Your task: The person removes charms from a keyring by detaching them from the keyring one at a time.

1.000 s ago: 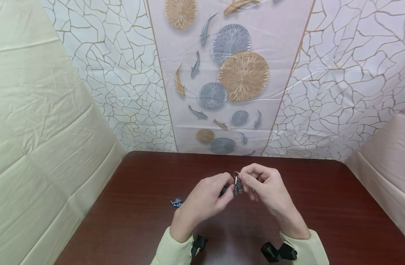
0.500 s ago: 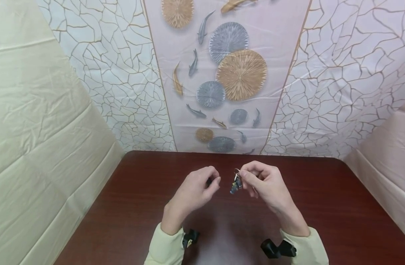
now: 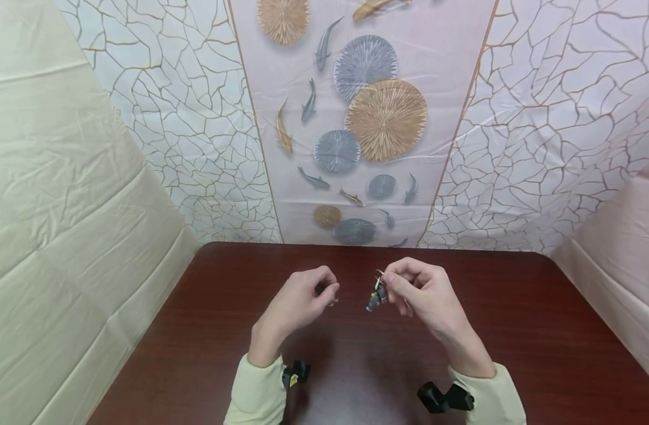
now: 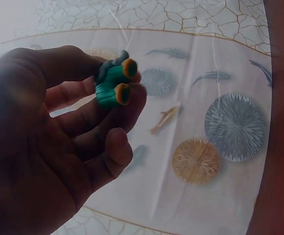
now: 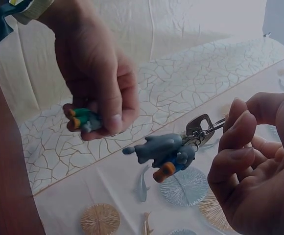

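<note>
In the head view my left hand is raised over the table, left of my right hand. Thumb and fingers of the left pinch a small green toy figure with two orange-rimmed ends and a grey curled part along its top. My right hand pinches a keychain by its metal split ring. From that ring hang a metal tag and a grey animal-shaped charm with a blue part and an orange end. A gap separates the two hands' items.
The dark red-brown table lies below both hands. A patterned curtain hangs behind its far edge, with cream fabric along the left side. Black wrist cameras sit at both sleeves.
My left hand has moved away from the keychain to the left, carrying the green toy figure. The right hand stays nearly still. A small blue item on the table is now hidden behind the left arm.
</note>
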Tool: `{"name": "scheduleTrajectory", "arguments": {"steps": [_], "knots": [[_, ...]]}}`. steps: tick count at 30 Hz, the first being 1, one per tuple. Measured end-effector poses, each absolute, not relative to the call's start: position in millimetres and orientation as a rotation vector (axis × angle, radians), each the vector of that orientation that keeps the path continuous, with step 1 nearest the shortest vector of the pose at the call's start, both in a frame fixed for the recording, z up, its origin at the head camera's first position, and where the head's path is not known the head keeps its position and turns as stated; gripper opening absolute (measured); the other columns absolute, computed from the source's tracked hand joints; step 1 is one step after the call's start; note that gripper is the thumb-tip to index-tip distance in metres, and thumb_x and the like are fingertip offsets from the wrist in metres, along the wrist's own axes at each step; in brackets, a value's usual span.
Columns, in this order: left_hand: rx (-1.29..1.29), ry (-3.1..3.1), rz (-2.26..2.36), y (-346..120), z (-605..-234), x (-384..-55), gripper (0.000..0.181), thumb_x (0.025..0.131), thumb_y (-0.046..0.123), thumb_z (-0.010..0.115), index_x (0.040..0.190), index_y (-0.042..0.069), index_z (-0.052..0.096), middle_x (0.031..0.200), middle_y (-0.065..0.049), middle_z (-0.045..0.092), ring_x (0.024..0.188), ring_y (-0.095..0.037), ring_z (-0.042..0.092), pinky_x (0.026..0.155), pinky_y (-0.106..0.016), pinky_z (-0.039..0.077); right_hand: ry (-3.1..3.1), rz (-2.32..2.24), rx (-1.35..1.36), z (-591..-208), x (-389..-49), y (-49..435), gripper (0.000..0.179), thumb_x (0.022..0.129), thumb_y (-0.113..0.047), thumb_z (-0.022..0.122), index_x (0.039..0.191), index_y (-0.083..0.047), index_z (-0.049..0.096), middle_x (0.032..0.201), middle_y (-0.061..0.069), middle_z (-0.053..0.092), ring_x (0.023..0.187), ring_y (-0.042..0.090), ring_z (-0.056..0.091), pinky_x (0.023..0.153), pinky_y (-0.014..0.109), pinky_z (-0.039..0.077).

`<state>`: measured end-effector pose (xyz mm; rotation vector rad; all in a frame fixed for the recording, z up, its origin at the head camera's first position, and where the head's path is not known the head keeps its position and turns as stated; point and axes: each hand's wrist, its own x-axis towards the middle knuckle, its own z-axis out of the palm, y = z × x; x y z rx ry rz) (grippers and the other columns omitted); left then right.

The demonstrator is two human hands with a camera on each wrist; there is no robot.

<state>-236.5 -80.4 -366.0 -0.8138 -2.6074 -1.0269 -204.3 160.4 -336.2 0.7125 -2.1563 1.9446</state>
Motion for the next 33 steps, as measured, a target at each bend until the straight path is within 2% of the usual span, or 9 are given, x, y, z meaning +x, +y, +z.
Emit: {"name": "scheduleTrajectory", "arguments": {"steps": [4,9,17,33], "knots": [[-0.804,-2.669,-1.01,-84.7,-370.7,-241.3,0.005,0.094,0.016,0.063,0.09,0.016,0.065,0.069,0.012,0.062,0.061,-0.006,0.055,0.06,-0.021,0.046,-2.152,1.948,0.714,-336.3,-204.3,160.7,0.01,0.094,-0.004,0.061,0.092,0.005,0.061,0.062,-0.001,0.056,0.043,0.016,0.045,0.036,0.03,0.034],[-0.768,-2.755,-0.954,-89.2,-380.9,-250.3,0.005,0.094,0.018,0.064,0.089,0.018,0.066,0.07,0.011,0.064,0.06,-0.003,0.053,0.06,-0.022,0.045,-2.159,1.939,0.705,-336.3,-204.3,161.4,0.01,0.095,-0.005,0.061,0.092,0.005,0.062,0.062,-0.001,0.057,0.044,0.016,0.046,0.037,0.03,0.034],[-0.691,-2.948,-0.962,-96.7,-407.9,-268.5,0.008,0.096,0.017,0.061,0.091,0.016,0.067,0.069,0.008,0.062,0.058,-0.007,0.053,0.06,-0.025,0.045,-2.167,1.936,0.706,-336.5,-204.5,162.2,0.01,0.095,-0.005,0.061,0.093,0.005,0.062,0.062,-0.001,0.057,0.044,0.016,0.046,0.037,0.03,0.035],[-0.563,-3.167,-0.882,-105.2,-444.1,-284.0,0.011,0.094,0.018,0.064,0.084,0.016,0.069,0.07,0.006,0.061,0.064,-0.01,0.054,0.064,-0.028,0.045,-2.165,1.942,0.709,-336.8,-204.6,162.9,0.009,0.095,-0.005,0.061,0.094,0.004,0.062,0.063,-0.001,0.057,0.044,0.016,0.046,0.037,0.03,0.035]]}}
